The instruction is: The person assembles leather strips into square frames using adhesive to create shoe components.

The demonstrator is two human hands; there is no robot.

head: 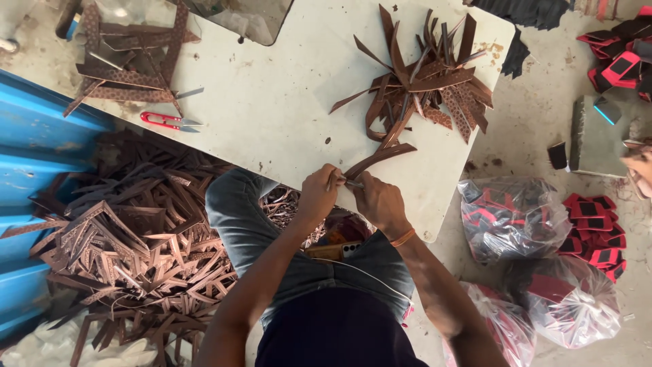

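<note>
Both hands pinch 1 brown strip (377,159) at the counter (272,115) edge: left hand (319,194), right hand (375,200). A small tool between them is hard to make out.

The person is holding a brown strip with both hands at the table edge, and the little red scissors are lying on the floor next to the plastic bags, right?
Not quite. Both hands, left hand and right hand, do hold the brown strip at the table edge, but the red scissors lie on the table, far from the plastic bags. The head view shows it.
</note>
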